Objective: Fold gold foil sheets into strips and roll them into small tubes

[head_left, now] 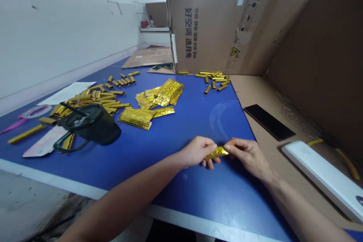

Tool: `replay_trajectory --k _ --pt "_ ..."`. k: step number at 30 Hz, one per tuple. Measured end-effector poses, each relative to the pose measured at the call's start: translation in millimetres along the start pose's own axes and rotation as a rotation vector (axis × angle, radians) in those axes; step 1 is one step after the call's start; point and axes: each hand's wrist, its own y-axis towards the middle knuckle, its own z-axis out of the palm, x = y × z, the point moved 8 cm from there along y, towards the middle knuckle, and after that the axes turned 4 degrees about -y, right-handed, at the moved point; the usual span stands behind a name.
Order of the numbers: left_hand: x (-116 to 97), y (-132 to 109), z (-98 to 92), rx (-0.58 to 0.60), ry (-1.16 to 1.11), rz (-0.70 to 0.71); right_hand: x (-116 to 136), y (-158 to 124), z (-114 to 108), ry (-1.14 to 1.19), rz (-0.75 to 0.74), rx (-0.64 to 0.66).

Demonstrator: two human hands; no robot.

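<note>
A small rolled gold foil piece [217,152] is held between both hands just above the blue table [170,143]. My left hand [198,151] pinches its left end with fingers closed. My right hand [246,153] grips its right end, fingers curled around it. Flat gold foil sheets [159,98] lie in a loose pile further back on the table. Rolled gold tubes [93,100] are heaped to the left, and another small group of gold tubes [215,79] lies by the cardboard box.
A dark tumbler with a handle [90,123] lies on its side at the left. A black phone [269,121] and a white bar [323,176] rest on cardboard to the right. A large cardboard box [215,19] stands behind. Paper [66,92] and a tape roll [36,110] lie far left.
</note>
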Motion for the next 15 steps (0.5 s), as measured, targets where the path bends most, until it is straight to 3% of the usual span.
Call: replay_trajectory --k 9,15 --pt "4 -1 -1.5 -0.061 -0.139 -0.032 -7 -1 9 0.145 0.039 0.016" --pt "8 -6 12.0 0.114 -0.276 -0.157 -7 -2 17 0.243 0.038 0.131"
